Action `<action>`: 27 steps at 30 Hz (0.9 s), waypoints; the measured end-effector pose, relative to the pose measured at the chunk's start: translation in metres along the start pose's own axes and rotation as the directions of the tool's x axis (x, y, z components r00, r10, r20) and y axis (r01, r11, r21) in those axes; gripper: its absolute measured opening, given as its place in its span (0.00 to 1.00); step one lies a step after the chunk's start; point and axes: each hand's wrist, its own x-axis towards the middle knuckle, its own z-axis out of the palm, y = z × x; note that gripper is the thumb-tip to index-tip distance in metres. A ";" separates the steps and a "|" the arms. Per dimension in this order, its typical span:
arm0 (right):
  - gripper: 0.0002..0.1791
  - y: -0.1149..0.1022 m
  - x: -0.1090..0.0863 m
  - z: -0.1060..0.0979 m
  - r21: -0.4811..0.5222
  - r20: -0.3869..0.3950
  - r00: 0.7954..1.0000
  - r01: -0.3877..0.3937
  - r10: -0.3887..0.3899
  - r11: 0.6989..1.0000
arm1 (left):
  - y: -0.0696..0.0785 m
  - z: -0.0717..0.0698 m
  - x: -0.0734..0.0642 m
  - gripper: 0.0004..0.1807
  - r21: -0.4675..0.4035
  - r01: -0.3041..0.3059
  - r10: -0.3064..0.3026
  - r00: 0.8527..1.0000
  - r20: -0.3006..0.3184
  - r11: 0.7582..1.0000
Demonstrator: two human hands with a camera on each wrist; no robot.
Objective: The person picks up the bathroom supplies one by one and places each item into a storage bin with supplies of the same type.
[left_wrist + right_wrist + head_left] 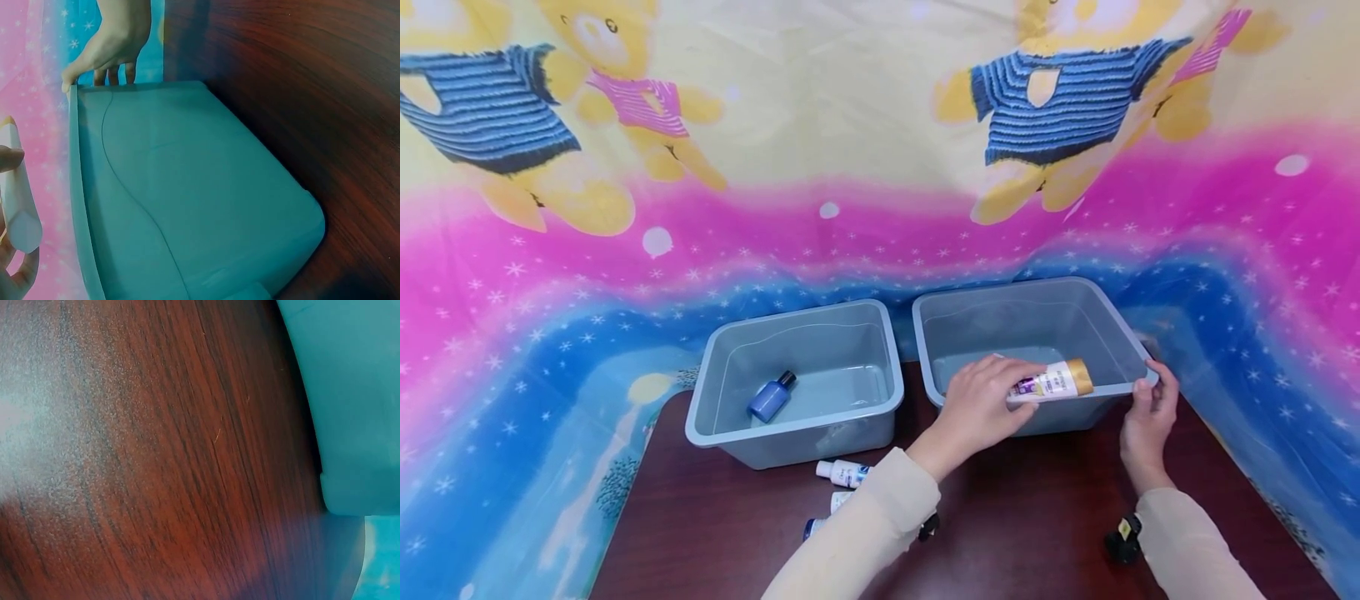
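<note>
My left hand grips a white bottle with a purple label and a gold cap, held sideways over the near rim of the right grey bin. In the left wrist view, the white bottle shows between thumb and fingers at the left edge. At that bin's near right corner, my right hand holds the rim, thumb on one side and fingers on the other. The left wrist view also catches the right hand at the end of the bin. In the right wrist view the hand is out of sight.
To the left stands a second grey bin with a blue bottle lying inside. A small white bottle and other containers lie on the dark wooden table, partly hidden by the left sleeve. A patterned cloth hangs behind the bins.
</note>
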 end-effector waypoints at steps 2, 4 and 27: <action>0.20 0.004 0.001 -0.002 -0.009 -0.004 1.000 0.005 -0.005 1.000 | -0.002 0.000 0.002 0.27 -0.006 0.011 -0.011 1.000 0.006 1.000; 0.20 0.006 0.002 -0.002 -0.003 -0.007 1.000 0.014 -0.015 1.000 | -0.004 0.000 0.005 0.27 -0.014 0.027 -0.026 0.999 0.020 1.000; 0.20 -0.015 -0.006 0.007 0.038 0.035 0.999 0.021 -0.022 0.999 | -0.027 -0.002 0.027 0.27 0.012 0.140 -0.140 0.981 0.137 0.990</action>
